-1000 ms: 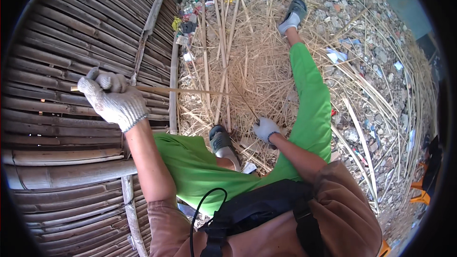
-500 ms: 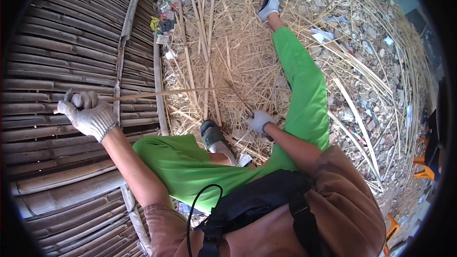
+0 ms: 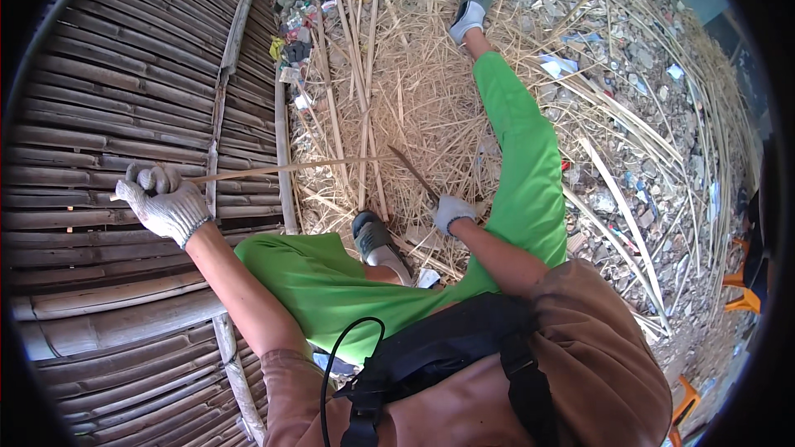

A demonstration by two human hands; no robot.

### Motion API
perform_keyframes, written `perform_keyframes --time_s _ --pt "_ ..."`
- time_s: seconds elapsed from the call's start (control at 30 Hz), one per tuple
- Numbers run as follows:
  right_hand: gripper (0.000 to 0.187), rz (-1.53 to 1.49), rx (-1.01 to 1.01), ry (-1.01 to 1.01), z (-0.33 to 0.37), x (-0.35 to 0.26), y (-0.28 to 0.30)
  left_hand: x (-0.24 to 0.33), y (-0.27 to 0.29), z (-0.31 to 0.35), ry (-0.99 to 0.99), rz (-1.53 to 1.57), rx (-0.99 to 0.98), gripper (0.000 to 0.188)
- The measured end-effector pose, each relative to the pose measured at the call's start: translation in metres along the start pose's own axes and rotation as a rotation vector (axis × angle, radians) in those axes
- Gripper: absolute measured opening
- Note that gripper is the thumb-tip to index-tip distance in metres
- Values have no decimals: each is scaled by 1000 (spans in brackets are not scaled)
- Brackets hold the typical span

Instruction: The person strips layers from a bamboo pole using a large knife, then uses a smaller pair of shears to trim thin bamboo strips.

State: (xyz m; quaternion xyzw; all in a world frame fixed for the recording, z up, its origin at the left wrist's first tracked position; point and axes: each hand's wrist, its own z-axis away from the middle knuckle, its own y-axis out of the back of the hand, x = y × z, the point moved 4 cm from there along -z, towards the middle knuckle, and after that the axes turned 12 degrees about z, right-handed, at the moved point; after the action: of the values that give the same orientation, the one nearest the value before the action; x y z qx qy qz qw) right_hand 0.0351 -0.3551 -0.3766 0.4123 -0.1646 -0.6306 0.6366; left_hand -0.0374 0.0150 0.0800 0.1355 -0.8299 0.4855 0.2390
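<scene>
The left hand, in a knit work glove, is closed in a fist around the left end of a thin bamboo strip. The strip runs rightward over the bamboo panel and out above the pile of bamboo shavings. The right hand, also gloved, is clenched on the handle of a dark blade whose tip meets the strip's far right end. Near the hands, a grey shoe rests on the shavings, green trousers stretching beyond.
</scene>
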Motion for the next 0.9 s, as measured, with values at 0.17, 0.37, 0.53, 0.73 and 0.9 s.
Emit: perform_keyframes --time_s 0.17,0.37,0.53,0.73,0.9 --pt "44 -113 -63 61 -5 0 1 -4 -19 11 -13 -26 -127 46" --pt "48 -22 -93 149 6 -8 -3 -12 -32 21 -77 -85 -99 46" --pt "44 19 -99 11 -3 12 -3 1 -37 20 44 78 -256 38" --pt "55 -34 -124 35 -6 8 -8 -1 -40 23 -92 -59 -245 28" --pt "53 -52 -117 27 -5 10 -6 -4 -23 19 -66 -36 -335 46"
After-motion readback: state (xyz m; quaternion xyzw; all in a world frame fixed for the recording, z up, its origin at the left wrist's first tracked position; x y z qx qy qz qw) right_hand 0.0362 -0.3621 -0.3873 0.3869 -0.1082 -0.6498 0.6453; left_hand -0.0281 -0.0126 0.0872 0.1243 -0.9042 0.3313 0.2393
